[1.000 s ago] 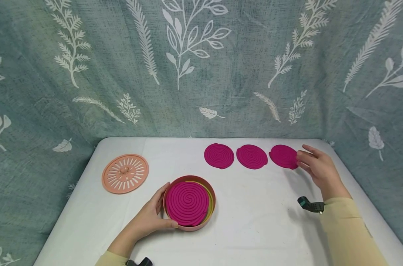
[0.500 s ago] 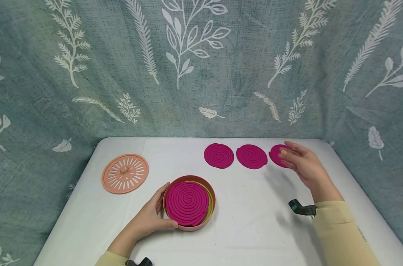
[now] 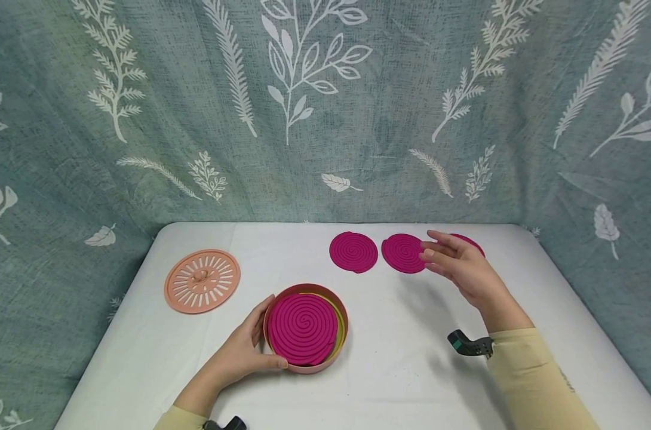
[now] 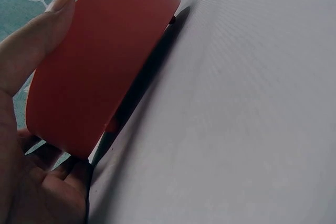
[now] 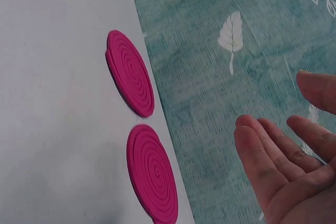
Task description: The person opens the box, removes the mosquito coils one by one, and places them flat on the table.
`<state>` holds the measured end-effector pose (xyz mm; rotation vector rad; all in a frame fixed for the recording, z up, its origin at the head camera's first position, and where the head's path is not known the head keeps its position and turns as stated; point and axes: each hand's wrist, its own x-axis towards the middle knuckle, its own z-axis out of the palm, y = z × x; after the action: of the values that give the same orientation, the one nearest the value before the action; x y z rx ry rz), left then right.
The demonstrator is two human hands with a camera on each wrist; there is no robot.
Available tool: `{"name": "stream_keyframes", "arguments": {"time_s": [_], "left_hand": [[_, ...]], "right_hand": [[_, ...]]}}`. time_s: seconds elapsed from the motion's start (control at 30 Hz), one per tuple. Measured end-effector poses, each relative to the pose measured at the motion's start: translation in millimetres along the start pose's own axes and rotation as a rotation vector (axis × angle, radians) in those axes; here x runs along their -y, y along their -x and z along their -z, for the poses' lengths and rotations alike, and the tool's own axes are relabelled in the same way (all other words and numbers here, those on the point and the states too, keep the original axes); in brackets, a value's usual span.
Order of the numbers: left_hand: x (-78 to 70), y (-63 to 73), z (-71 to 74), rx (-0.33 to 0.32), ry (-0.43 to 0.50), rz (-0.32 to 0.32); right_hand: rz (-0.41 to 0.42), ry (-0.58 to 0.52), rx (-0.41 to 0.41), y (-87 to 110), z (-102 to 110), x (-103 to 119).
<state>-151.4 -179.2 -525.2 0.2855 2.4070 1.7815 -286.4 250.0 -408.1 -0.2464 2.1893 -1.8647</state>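
Observation:
My left hand (image 3: 245, 349) grips a pink round tin (image 3: 306, 370) from its left side, thumb at the front and fingers behind. In the left wrist view the tin's wall (image 4: 100, 61) lies between thumb and fingers. A magenta mosquito coil (image 3: 304, 328) rests inside, over something yellow-green. My right hand (image 3: 462, 266) hovers above the table, fingers spread and holding nothing. Its fingertips overlap the edge of the middle coil (image 3: 401, 254). Behind the hand, the rightmost coil (image 3: 472, 240) is mostly hidden. The right wrist view shows the palm (image 5: 294, 192) apart from two coils.
A third loose coil (image 3: 353, 252) lies left in the row along the back of the white table (image 3: 390, 364). A pink slotted lid (image 3: 202, 280) lies flat at the left. The leaf-patterned curtain (image 3: 304, 179) hangs behind the table.
My right hand has left the rightmost coil and moved left toward the middle one, empty. My left hand, the tin and the coils have stayed in place.

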Motion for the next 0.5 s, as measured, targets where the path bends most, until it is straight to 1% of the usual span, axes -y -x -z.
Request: {"name": "stream_keyframes", "arguments": {"time_s": [0.23, 0.5], "left_hand": [[-0.2, -0.3, -1.1, 0.000, 0.005, 0.015], [-0.1, -0.5, -0.6, -0.004, 0.008, 0.005]], "right_hand": [[0.014, 0.003, 0.062, 1.2, -18.0, 1.8], [0.022, -0.002, 0.108, -2.9, -39.7, 3.5]]}}
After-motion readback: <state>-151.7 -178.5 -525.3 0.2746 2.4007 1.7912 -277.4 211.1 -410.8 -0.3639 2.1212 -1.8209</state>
